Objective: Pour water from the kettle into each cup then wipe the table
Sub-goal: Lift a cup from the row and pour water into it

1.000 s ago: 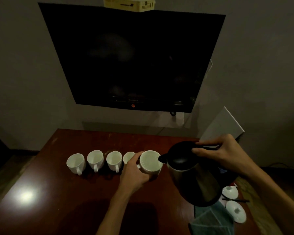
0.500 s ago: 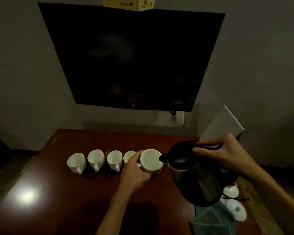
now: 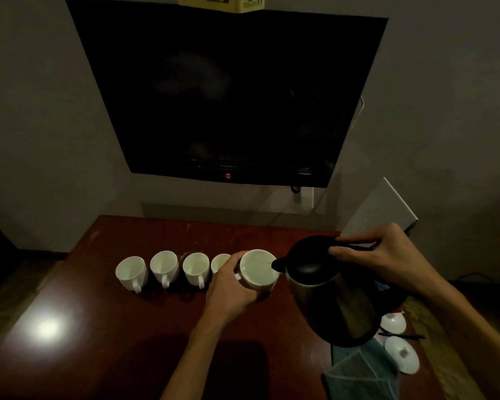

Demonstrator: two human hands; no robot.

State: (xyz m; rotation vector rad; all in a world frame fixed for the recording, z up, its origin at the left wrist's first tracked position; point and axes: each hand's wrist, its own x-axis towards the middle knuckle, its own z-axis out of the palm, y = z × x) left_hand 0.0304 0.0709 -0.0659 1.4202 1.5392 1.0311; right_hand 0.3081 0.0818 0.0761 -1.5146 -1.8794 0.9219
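Observation:
A steel kettle with a black lid is tilted left, its spout over the rim of a white cup. My right hand grips the kettle's black handle. My left hand holds that cup, lifted a little off the dark red table. Several more white cups stand in a row to the left: one at the far left, a second, a third, and a fourth partly hidden behind my left hand. A folded blue-grey cloth lies at the table's front right.
Two white cup lids and a thin dark stick lie right of the cloth. A dark TV screen hangs on the wall behind the table. A white board leans at the back right.
The kettle's spout has edged a little closer over the cup's rim. Both hands keep their grips and the row of cups has not moved.

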